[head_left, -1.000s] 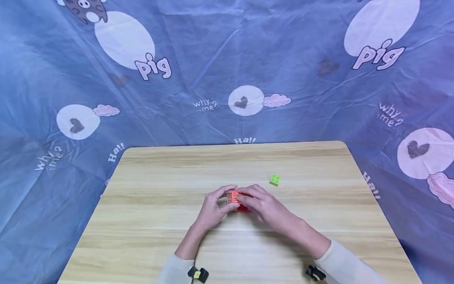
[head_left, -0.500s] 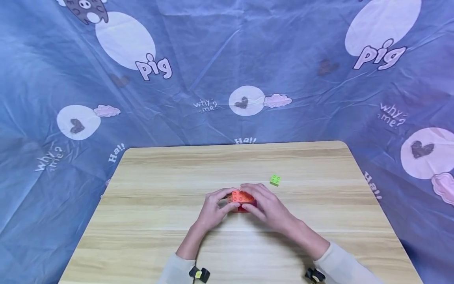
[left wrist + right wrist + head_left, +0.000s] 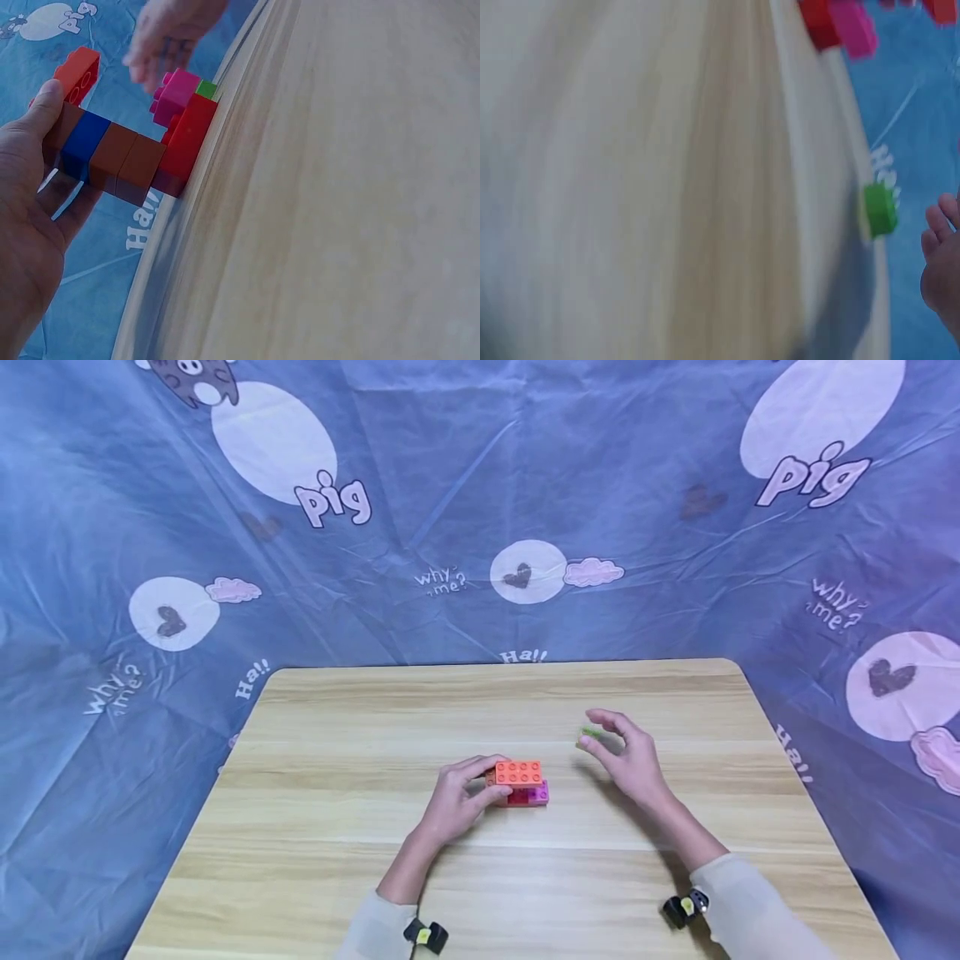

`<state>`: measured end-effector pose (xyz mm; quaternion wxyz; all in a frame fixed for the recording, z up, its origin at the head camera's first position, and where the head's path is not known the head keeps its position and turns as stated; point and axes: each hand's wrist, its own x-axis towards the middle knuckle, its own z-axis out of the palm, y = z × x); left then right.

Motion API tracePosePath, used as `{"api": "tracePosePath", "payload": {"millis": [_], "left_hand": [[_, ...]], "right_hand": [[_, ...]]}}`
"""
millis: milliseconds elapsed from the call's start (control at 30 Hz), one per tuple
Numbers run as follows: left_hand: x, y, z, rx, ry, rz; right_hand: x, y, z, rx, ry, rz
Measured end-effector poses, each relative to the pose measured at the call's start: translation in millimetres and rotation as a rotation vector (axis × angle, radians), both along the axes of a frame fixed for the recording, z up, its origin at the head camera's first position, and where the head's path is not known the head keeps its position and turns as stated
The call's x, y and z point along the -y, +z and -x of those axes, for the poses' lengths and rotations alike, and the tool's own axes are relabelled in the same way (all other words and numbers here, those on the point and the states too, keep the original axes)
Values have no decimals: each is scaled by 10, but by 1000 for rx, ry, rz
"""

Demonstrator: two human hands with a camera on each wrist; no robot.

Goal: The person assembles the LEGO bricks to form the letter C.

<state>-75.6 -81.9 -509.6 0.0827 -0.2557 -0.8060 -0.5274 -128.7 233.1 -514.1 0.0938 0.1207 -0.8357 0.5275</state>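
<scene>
My left hand (image 3: 456,795) grips a toy-brick build by its upright column. Thumb and fingers hold it near the top in the left wrist view, where brown bricks (image 3: 141,165) sit above and below a blue brick (image 3: 85,146). An orange brick (image 3: 519,773) tops the column and juts out to the right. Down at the base lies a red brick (image 3: 187,139), with a pink brick (image 3: 176,97) on its far end. My right hand (image 3: 633,768) hovers at a small green brick (image 3: 590,732), thumb and fingers spread around it. In the right wrist view the fingers show apart from that brick.
Everything stands on a light wood-grain table (image 3: 337,727). Behind it hangs a blue printed cloth (image 3: 420,485), which also runs down both sides. Black wrist cameras are strapped at the left sleeve (image 3: 375,931) and the right sleeve (image 3: 757,910).
My right hand has left the orange brick and moved right and away to the green brick. The orange and pink bricks are now uncovered. My left hand keeps its hold on the column.
</scene>
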Motion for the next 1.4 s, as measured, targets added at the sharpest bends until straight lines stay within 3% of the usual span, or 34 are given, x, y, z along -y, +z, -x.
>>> {"api": "tracePosePath", "payload": {"millis": [267,467,900,1067,1267,1400], "left_hand": [[-5,11,-5,11,-4,-1],[-9,-2,0,-5,-8,-5],[-5,-3,1,18,-14,-5],[-4,-5,-2,20,-15,-4],[3,2,-7,40,-17,-3],[5,-11,-1,26,-20,-4]], "right_hand": [[-158,-216,107,38,4,-71],[-149,-329,156,-19,24,-129],[-98,-327,124,-108,-2,-230],[-45,-265,46,-150,18,-185],[29,-173,-99,-166,115,-41],[94,-120,-204,-201,173,-5]]}}
